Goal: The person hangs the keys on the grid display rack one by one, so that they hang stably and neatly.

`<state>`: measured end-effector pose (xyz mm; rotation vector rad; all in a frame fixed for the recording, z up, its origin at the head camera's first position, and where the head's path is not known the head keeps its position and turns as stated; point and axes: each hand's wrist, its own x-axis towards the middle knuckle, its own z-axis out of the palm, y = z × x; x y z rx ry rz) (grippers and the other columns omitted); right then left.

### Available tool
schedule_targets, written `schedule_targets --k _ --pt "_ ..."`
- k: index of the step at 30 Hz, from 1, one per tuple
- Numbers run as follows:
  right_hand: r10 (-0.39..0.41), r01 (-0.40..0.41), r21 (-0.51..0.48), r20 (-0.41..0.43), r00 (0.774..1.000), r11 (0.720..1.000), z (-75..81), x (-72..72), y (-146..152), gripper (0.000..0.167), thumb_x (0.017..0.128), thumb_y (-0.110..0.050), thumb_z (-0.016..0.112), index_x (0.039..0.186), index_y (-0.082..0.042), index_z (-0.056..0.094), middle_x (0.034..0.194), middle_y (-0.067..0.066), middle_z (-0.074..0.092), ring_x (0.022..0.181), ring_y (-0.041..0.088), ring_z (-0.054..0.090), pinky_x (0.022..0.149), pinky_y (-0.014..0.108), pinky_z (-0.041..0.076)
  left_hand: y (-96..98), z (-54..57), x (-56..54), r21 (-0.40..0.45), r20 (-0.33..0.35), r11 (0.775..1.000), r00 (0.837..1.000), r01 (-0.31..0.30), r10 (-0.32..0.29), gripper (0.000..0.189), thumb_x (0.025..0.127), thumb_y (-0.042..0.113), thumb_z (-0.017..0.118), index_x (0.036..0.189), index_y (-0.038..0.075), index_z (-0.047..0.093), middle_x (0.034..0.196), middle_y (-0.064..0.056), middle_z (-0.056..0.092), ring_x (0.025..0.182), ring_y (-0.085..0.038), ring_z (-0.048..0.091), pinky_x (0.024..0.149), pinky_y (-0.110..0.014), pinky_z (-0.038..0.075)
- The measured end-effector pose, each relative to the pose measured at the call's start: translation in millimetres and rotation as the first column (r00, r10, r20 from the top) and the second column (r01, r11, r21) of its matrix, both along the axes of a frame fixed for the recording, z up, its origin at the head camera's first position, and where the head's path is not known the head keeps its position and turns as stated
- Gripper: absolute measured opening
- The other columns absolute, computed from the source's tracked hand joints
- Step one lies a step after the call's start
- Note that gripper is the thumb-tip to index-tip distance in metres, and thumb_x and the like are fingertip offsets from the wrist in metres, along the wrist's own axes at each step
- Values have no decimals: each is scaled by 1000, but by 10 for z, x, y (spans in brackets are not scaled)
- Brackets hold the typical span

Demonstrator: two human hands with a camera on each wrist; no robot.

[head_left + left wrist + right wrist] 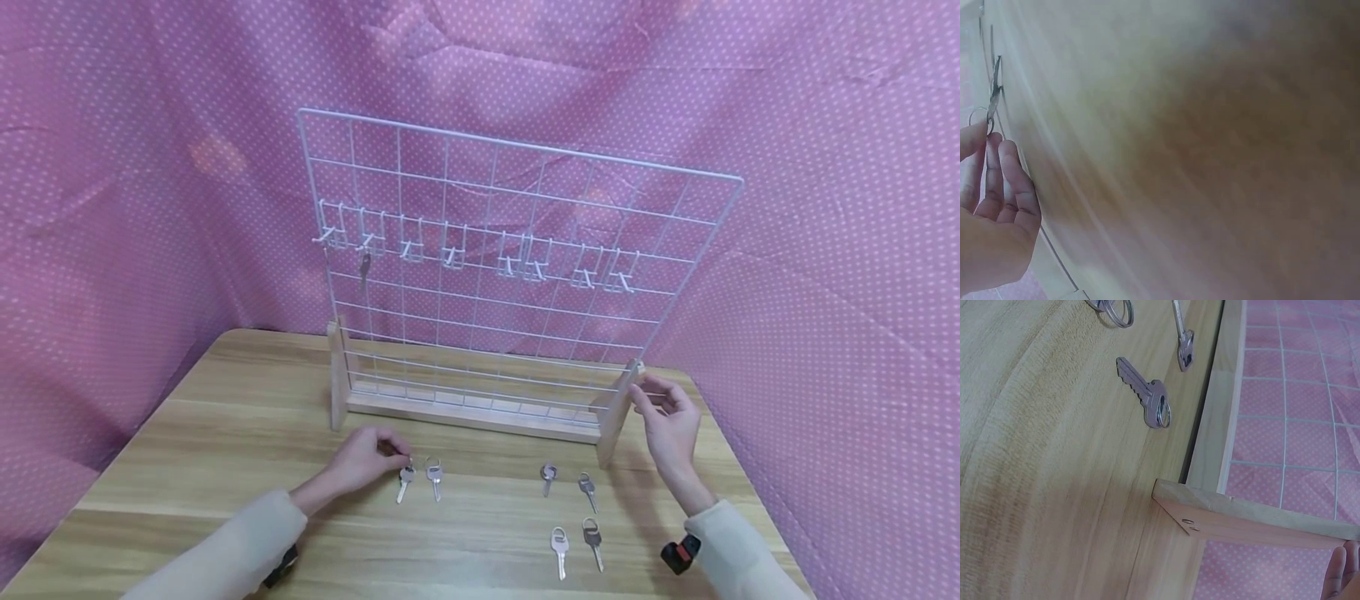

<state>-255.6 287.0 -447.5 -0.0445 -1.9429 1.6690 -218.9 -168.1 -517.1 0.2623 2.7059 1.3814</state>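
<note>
1. Nearest the camera, I see pale sleeves (741, 557) before the rack (474, 415).
2. Left hand (363, 461) pinches a ringed key (407, 476) in front of the rack's left half.
3. Right hand (672, 427), fingers relaxed, touches the rack's right post (617, 413).

Metal keys (1154, 412) with a soft shine, on glossy wire rings (1168, 417). A grid (495, 142) and its hooks (452, 257) look like smooth coated metal wire; their stand (472, 414) is matt, smooth wood. The desk (480, 542) has smooth wood grain with a faint sheen. The drapes (825, 275) are creased, matt cloth.
</note>
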Motion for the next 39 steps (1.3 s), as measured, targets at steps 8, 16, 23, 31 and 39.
schedule_targets --k 8,16,23,31,39 --pt "13 -14 8 14 1000 1000 24 9 6 31 94 -2 77 120 11 67 92 -18 70 75 -1 67 68 11 58 -72 132 47 109 75 994 997 -16 8 12 89 13 82 97 7 76 90 -4 75 73 -14 63 58 -22 55" --pt "17 -17 -14 16 1000 1000 5 1 2 31 93 -1 78 119 12 67 91 -18 71 74 -2 67 68 11 59 -109 369 69 197 115 979 993 -41 18 21 89 21 84 99 4 74 86 -7 75 70 -19 62 56 -25 54" --pt "-1 1 34 7 1000 999 -13 -8 11 28 95 -2 76 118 10 67 93 -17 70 76 -2 67 69 12 60 -115 697 58 234 70 972 998 -11 -5 25 90 22 83 101 0 76 85 -4 74 69 -12 61 60 -23 56" --pt "8 -8 21 2 1000 1000 5 -12 4 29 94 -1 77 118 10 67 93 -16 71 75 -2 67 68 12 60 -128 1152 44 226 16 974 1000 -12 9 29 91 27 84 105 3 77 88 -3 76 71 -13 64 62 -24 58" --pt "17 -17 1 15 1000 1000 28 16 2 31 94 -1 77 120 11 67 91 -18 70 74 -2 67 67 11 58 -171 1629 60 239 -43 971 999 -12 23 35 92 32 82 108 2 75 86 3 74 76 -12 66 68 -24 60"
